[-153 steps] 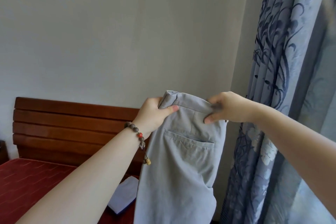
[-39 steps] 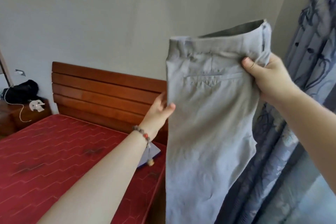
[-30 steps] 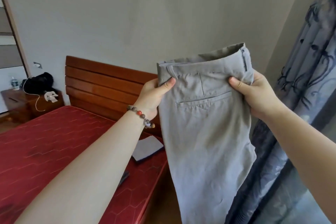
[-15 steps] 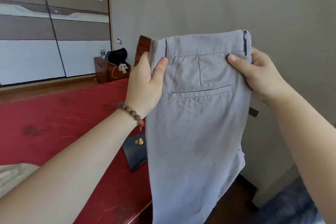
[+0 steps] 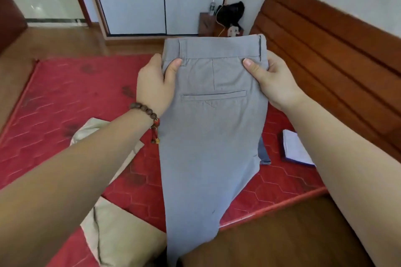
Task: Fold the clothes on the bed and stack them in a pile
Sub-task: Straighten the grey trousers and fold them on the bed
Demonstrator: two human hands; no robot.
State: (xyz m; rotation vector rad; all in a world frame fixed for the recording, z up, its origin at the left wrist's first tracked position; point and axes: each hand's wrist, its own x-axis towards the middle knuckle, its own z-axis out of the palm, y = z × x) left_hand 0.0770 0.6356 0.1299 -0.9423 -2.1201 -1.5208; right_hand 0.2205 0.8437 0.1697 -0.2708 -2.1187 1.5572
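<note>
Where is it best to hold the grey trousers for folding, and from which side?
Hold the grey trousers at the waistband's two ends, from each side, as the left hand and right hand do: that stiff band keeps the halved legs hanging flat.

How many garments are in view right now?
3, maybe more hidden: grey trousers held up by both hands, beige garment on the bed under the left arm, and a blue piece peeking out behind the trousers.

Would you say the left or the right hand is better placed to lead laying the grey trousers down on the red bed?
Left, probably. The left hand holds the grey trousers over open red bed; the right hand is nearer the headboard.
</note>
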